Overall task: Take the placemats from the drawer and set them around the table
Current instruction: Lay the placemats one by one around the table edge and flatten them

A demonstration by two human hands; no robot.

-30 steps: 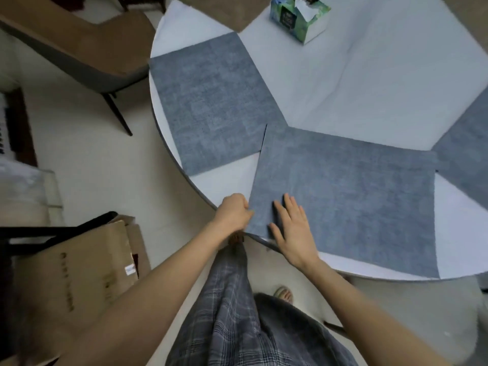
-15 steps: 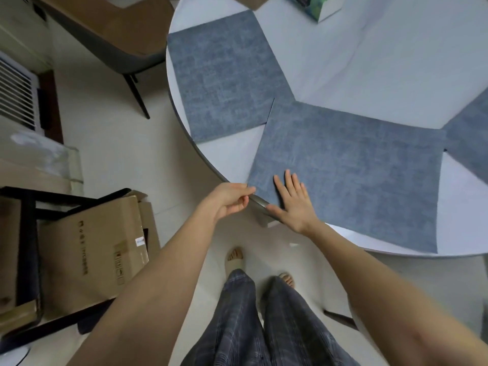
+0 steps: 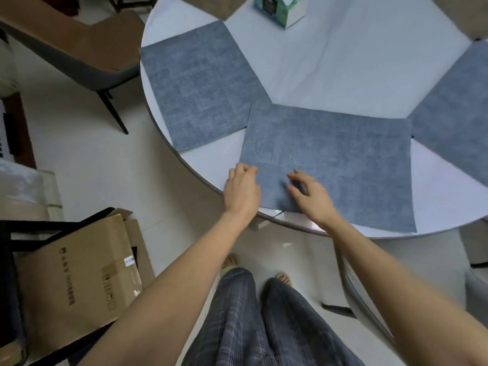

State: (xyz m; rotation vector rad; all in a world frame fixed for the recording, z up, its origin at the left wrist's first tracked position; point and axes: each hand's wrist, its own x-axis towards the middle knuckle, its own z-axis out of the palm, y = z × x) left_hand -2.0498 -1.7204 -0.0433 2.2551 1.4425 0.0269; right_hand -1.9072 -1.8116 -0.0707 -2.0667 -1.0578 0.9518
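Observation:
Three blue-grey placemats lie flat on the round white table [image 3: 343,62]: a left placemat [image 3: 200,85], a near placemat [image 3: 338,159] and a right placemat [image 3: 454,112] cut off by the frame edge. The near placemat's front left corner reaches the table's rim. My left hand [image 3: 243,188] rests on that corner's left edge, fingers curled against it. My right hand [image 3: 309,194] hovers over the same mat a little to the right, fingers bent and spread, fingertips touching or just above the fabric. No drawer is in view.
A tissue box [image 3: 280,9] stands at the table's far side. A brown chair [image 3: 79,48] sits left of the table. A cardboard box [image 3: 74,281] rests on a dark frame at lower left. My legs and feet stand on the pale floor below the rim.
My left hand has come up from the table's edge onto the near placemat's corner. My right hand has lifted from lying flat and curled its fingers. The mat sits slightly farther onto the table.

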